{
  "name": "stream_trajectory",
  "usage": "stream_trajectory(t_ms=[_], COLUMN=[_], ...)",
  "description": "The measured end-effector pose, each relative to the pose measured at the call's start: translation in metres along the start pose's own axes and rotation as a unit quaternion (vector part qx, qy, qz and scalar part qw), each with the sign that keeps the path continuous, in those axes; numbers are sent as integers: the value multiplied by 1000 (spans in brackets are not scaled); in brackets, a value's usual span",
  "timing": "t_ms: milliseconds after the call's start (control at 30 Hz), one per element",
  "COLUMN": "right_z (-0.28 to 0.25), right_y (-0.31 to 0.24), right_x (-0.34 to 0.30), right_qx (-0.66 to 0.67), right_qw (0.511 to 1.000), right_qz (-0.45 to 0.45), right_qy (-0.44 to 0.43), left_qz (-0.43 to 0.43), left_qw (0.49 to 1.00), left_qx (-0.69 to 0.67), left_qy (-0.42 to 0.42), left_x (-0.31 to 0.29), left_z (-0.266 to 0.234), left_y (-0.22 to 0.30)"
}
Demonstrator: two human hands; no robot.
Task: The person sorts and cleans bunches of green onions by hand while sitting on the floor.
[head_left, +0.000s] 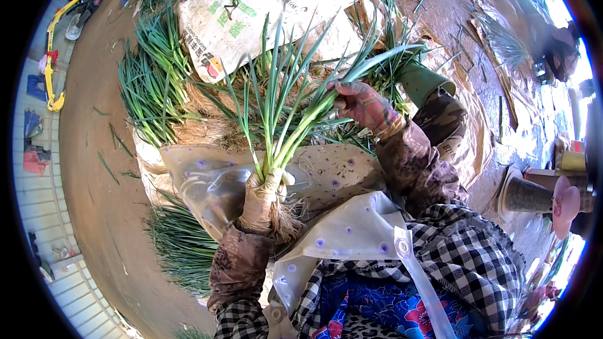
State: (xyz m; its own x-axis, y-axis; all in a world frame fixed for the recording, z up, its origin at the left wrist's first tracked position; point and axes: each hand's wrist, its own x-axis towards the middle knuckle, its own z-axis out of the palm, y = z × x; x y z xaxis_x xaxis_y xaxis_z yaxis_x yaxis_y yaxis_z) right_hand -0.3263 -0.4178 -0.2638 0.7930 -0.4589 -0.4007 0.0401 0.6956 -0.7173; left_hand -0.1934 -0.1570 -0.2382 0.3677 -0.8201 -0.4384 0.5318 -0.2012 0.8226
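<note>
My left hand (pixel 259 199), in a pale glove, is wrapped round the lower stalks of a bunch of scallions (pixel 271 144). The bunch stands upright over my lap, its roots (pixel 287 220) hanging below my fingers and its green tops fanned out. Up and to the right, my right hand (pixel 365 108), in a patterned reddish glove, is closed on the leaves of the stalks that lean right. Its fingertips are partly hidden by those leaves. A clear plastic apron with purple dots (pixel 336 172) spreads under both hands.
Beyond my lap, a white printed sack (pixel 270 9) lies over heaped scallions. More bundles lie to the left (pixel 154 75) and beside my left forearm (pixel 182 242). A green boot (pixel 427 81) is right of my right hand. Brown floor (pixel 100 169) stretches left; a dark stool-like object (pixel 531 194) stands right.
</note>
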Motion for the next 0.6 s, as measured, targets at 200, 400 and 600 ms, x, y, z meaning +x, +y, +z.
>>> stream_trajectory(t_ms=[200, 400, 600], right_z=[-24, 17, -5], right_y=[-18, -22, -13], right_x=[-5, -9, 10], right_qx=[-183, -649, -778], right_qw=[977, 623, 450], right_qz=[-63, -430, -436], right_qy=[93, 78, -50], left_qz=[55, 44, -27], left_qw=[994, 992, 987], left_qx=[86, 118, 129], left_qy=[32, -8, -89], left_x=[-10, -13, -31], left_z=[2, -6, -16], left_y=[2, 1, 62])
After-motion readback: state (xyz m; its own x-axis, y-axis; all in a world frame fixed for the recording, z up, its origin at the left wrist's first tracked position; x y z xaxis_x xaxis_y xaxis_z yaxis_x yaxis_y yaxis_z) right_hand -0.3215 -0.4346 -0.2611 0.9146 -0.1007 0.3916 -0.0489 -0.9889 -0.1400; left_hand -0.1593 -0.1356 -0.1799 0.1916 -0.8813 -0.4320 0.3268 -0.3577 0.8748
